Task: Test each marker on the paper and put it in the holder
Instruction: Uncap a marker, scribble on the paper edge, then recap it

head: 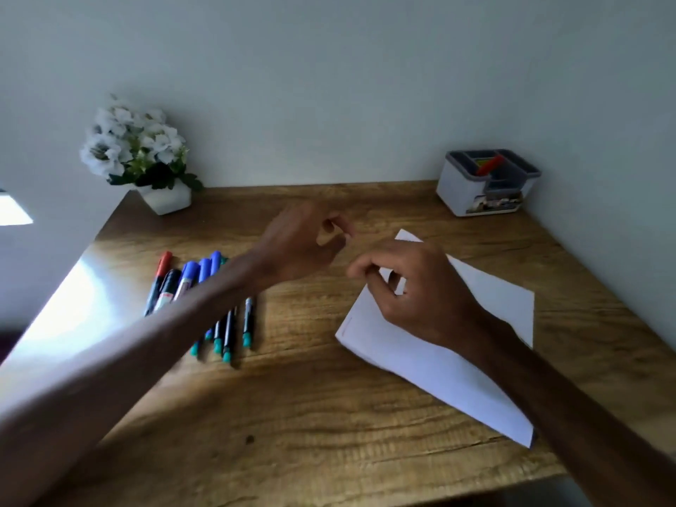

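A white sheet of paper (453,356) lies at an angle on the right of the wooden desk. The grey-and-white holder (472,192) stands at the back right against the wall, with a red marker (490,165) leaning inside it. Several markers (190,283) lie side by side on the left: a red-capped one (162,272), a black one, blue-capped ones and thin teal-tipped pens (248,325). My left hand (303,243) hovers above the desk's middle, fingers loosely curled, holding nothing. My right hand (413,290) hovers over the paper's far part, fingers loosely curled, also holding nothing.
A white pot of white flowers (142,155) stands at the back left corner. The wooden desk (292,415) meets the wall behind and on the right. My left forearm crosses over the row of markers and hides part of it.
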`<state>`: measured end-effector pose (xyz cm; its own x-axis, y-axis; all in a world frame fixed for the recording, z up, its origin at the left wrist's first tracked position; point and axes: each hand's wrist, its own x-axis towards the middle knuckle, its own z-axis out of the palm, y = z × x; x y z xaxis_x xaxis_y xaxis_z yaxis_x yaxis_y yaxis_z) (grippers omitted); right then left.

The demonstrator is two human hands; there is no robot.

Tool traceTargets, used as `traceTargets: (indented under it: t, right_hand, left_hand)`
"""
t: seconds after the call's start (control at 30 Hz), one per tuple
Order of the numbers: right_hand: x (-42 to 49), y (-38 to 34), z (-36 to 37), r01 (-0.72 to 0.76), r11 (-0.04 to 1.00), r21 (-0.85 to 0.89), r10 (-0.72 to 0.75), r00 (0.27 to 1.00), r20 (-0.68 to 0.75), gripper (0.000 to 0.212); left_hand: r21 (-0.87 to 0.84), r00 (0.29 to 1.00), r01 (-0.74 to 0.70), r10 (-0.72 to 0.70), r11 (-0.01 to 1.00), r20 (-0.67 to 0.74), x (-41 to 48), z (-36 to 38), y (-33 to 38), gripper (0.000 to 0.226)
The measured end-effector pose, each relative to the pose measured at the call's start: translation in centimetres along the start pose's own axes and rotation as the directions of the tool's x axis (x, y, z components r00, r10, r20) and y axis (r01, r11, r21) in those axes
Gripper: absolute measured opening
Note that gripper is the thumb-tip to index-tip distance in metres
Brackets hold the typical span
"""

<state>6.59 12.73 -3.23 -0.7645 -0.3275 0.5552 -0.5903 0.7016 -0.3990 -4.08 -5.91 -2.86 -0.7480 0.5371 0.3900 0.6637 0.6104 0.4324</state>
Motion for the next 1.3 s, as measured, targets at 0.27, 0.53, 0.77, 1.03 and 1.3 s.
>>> traceTargets:
  t: [0.27,0.53,0.77,1.03,1.3]
  right_hand:
    - [1.3,-5.4,4.6,0.125,0.988,0.091,-0.148,0.938,0.314,0.027]
    - [2.3,-8.2,7.4,0.039,0.998,-0.052,-0.016,0.923,0.384,0.022]
    - [2.9,-7.6,6.8,-0.187,0.971,-0.15,0.224,0.932,0.287,0.006]
    - [4.2,-3.8,1.6,-0.341,0.94,0.005,0.335,0.927,0.167,0.011]
    - [1.3,1.3,-3.1,-0.322,0.925,-0.202,0.364,0.904,0.224,0.024]
  left_hand:
    - [0.016,0.995,0.058,-0.057,0.998,-0.085,-4.4,-0.8,-3.1,0.013]
    - [-0.097,0.982,0.088,-0.103,0.991,-0.157,-5.7,-1.3,-4.0,0.02]
    - [-0.118,0.98,0.125,-0.142,0.985,-0.143,-6.0,-1.0,-3.8,0.02]
    - [-0.109,0.998,0.03,-0.036,0.994,-0.055,-6.3,-1.2,-3.1,0.032]
    - [-0.126,0.995,-0.06,0.069,0.99,0.069,-6.3,-0.3,-0.4,0.027]
